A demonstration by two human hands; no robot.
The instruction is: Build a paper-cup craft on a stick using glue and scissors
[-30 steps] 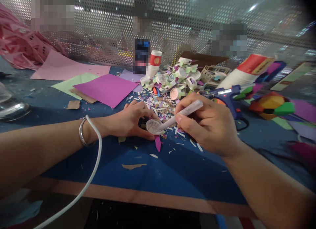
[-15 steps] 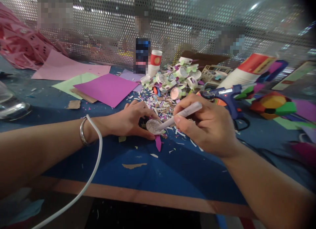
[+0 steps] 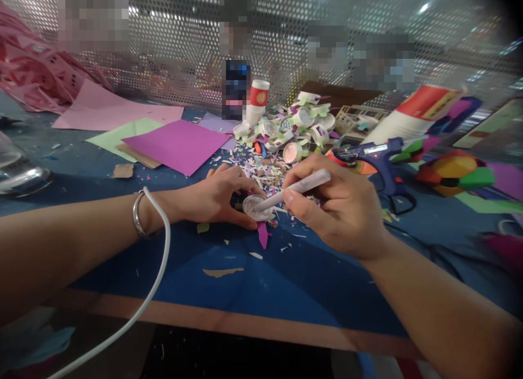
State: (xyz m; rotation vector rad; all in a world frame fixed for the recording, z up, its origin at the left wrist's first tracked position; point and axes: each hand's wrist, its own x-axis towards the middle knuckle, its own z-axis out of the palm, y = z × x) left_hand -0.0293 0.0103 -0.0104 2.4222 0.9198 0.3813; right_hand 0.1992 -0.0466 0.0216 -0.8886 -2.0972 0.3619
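My left hand [image 3: 226, 196] grips a small round white paper piece [image 3: 254, 211] at its edge, thumb below and fingers behind. Dark grid-like lines show on its round face, and a purple paper strip [image 3: 263, 236] sticks out beneath it. My right hand [image 3: 339, 207] is closed around a pale pen [image 3: 304, 185], its tip on the round face. Paper scraps [image 3: 265, 175] lie just behind both hands. A pile of similar white round pieces with green and purple strips [image 3: 302, 120] sits farther back.
A blue glue gun [image 3: 382, 156] with a dark cord lies to the right, near stacked paper cups [image 3: 412, 117] on their side. Purple [image 3: 177, 142], green and pink paper sheets lie back left. A white cable [image 3: 161, 270] hangs by my left wrist. A perforated metal screen stands behind.
The pen and my right hand have shifted slightly left, moving the tip across the round face. My left hand keeps its hold on the paper piece.
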